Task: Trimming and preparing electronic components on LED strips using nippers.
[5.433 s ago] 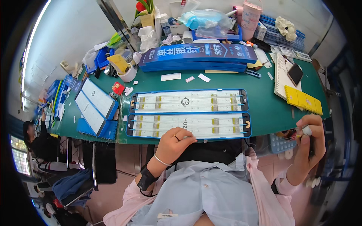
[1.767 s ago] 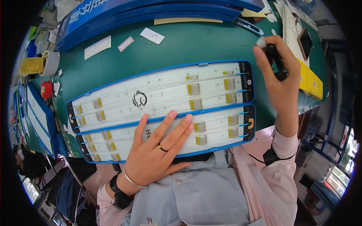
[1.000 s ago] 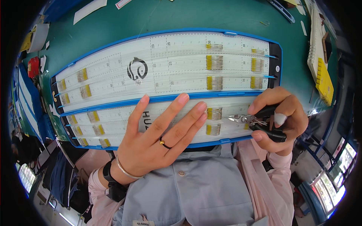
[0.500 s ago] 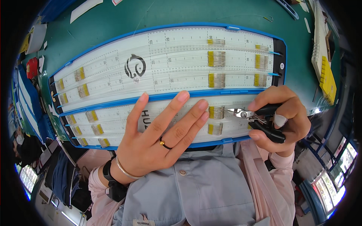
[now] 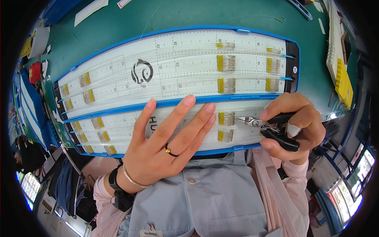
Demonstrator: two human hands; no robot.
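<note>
Across the bench lies an open blue hinged case (image 5: 173, 101) with white scaled panels. Rows of fishing hooks (image 5: 226, 119) with yellow-wrapped shanks and clear lines are laid along both halves. My left hand (image 5: 167, 144) rests flat over the near half, fingers spread, fingertips at the hinge and beside the hooks; it hides part of the panel. In my right hand (image 5: 308, 122) is a small pair of pliers (image 5: 281, 140) with black handles, gripped between thumb and fingers. Their silver jaws point left, just beside the hooks' right ends; contact cannot be made out.
The case lies on a green bench mat (image 5: 189, 12). At the right are a spiral notebook (image 5: 334, 43) and a yellow toothed piece (image 5: 343, 85). A blue cutter (image 5: 302, 10) is at the far right, a tape roll (image 5: 39, 41) at the far left. One loose hook (image 5: 282, 19) lies beyond the case.
The pliers' jaws have dropped slightly toward me and look a little more parted. My left hand has barely shifted.
</note>
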